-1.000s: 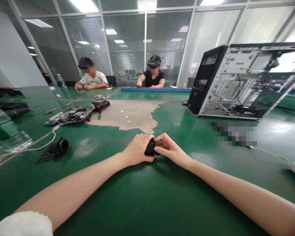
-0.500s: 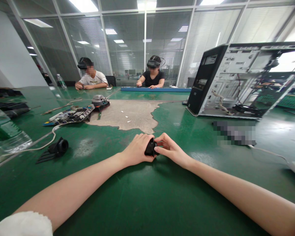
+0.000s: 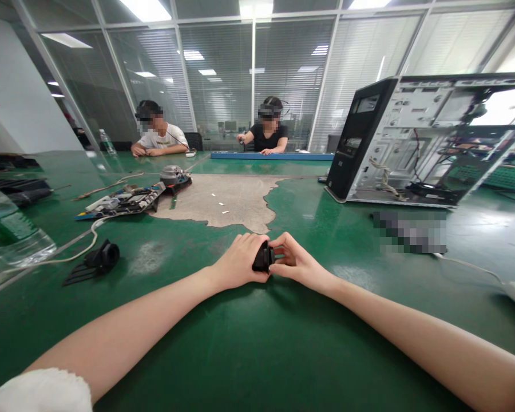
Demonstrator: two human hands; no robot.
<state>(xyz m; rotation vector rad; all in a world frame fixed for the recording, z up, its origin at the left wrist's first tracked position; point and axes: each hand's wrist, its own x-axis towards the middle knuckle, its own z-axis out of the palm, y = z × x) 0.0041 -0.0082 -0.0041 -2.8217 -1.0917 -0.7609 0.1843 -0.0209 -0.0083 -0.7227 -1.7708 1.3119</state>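
Small black blocky part, likely plastic, sits between the two hands, mid-view, near the table's lower middle. Left hand wraps it from the left, back of hand up, thumb on the near side, so this one is holding the part; much of the part's left portion is hidden in the palm. Right hand is at the part's right end, fingers curled narrow, index at the far edge, thumb at the near edge; grip or mere touch there, cannot tell. Whether part rests on the glossy green tabletop or is held just above, cannot tell either. White fluffy-edged sleeve on left arm; right forearm bare. Beyond the hands: irregular beige-grey worn patch with small white scraps on it. Left of the hands, well apart: black piece with round collar and slatted flat end, pale thin cable, populated circuit board, clear plastic bottle with green label at the edge. Right, farther back: open computer tower with black front and bare metal frame. Two people in headgear sit across the table, one in white, one in black.
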